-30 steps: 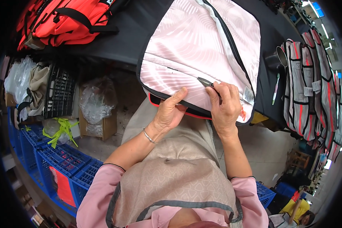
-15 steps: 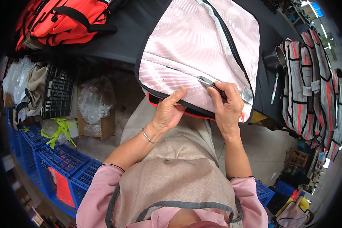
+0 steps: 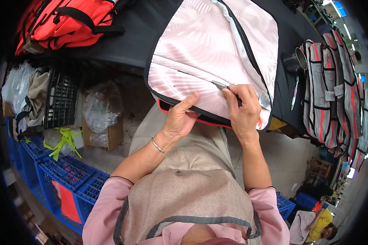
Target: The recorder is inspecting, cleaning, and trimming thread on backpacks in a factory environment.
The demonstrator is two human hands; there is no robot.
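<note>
A pale pink patterned bag panel (image 3: 192, 45) with dark bound edges lies across the table's near edge. A black zipper (image 3: 251, 53) runs slantwise down its right half. My left hand (image 3: 180, 116) grips the panel's near edge, thumb on top and fingers underneath. Pinched in my right hand (image 3: 245, 112) are small thread snips (image 3: 220, 85), blades together, their tips at a seam line on the panel. My fingers cover the handles. Whether a thread is between the blades is too small to tell. A white label (image 3: 264, 99) sits beside my right hand.
Red bags (image 3: 73, 24) are piled at the far left of the dark table (image 3: 131, 38). At the right are a metal cup (image 3: 292, 62), a toothbrush (image 3: 295, 94) and stacked grey panels (image 3: 315, 94). Blue crates (image 3: 65, 167) stand lower left. Another person (image 3: 323, 224) is at lower right.
The snips' blades, apart before, have come together, and my right fingers have closed up. My left hand keeps its grip. At lower right, the other person has come further into view.
</note>
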